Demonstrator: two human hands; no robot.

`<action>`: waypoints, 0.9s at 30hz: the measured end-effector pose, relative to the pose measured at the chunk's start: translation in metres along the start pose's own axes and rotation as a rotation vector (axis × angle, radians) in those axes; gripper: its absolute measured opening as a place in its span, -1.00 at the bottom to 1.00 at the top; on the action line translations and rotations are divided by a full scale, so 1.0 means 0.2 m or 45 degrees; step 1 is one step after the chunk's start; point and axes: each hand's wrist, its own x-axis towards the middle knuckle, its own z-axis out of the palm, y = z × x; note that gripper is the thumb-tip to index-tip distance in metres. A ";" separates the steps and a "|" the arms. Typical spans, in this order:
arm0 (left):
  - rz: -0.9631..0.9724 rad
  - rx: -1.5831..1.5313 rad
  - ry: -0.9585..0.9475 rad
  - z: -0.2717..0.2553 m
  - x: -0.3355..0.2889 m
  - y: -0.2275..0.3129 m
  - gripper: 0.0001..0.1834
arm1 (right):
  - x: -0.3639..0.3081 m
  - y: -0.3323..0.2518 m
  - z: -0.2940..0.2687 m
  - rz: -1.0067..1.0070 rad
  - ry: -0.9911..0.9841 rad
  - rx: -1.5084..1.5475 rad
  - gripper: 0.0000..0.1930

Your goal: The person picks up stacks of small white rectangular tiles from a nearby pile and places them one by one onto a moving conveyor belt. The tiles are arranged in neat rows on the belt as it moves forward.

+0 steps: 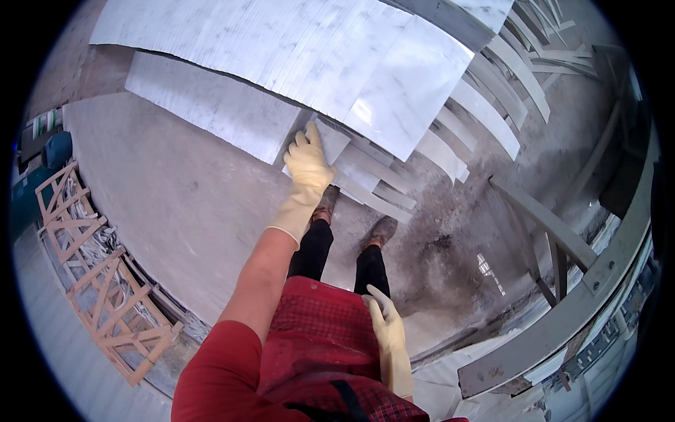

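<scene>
Pale yellow rubber gloves cover both my hands. My left hand (307,158) reaches forward to the end of a lower row of stone slabs (218,102). Its forefinger is stretched out against a smaller light stone piece (332,141), the other fingers are partly bent, and I see no firm grip. Above this row lies a long row of white, grey-veined marble slabs (281,46), with a polished face (411,74) at its right end. My right hand (388,327) hangs beside my red checked apron (323,316), holding nothing, with its fingers loosely extended.
Long stone strips (481,116) lie on the dusty floor at the right. A metal frame (545,221) and a beam (548,330) stand near right. Wooden crate frames (105,281) line the left side. Thin offcuts (376,200) lie close to my shoes (383,231).
</scene>
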 end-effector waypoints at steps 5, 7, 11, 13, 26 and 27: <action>-0.092 -0.061 -0.159 -0.09 0.03 0.03 0.35 | -0.01 -0.01 -0.01 -0.002 0.035 0.017 -0.56; -0.189 -0.152 -0.222 -0.12 0.04 0.03 0.38 | -0.02 -0.03 -0.02 0.004 0.053 0.014 -0.57; -0.389 -0.563 -0.377 -0.19 -0.06 -0.02 0.36 | -0.03 -0.09 -0.04 0.007 0.062 0.017 -0.57; -0.448 -1.153 -0.556 -0.22 -0.23 -0.09 0.31 | -0.03 -0.07 -0.04 -0.023 0.037 0.064 -0.55; -0.593 -2.308 -1.287 -0.99 -1.59 -0.06 0.04 | -0.34 -0.13 -0.15 0.073 -0.736 0.426 -0.22; -0.543 -2.332 -1.256 -1.07 -1.67 -0.03 0.05 | -0.38 -0.13 -0.19 0.048 -0.807 0.367 -0.22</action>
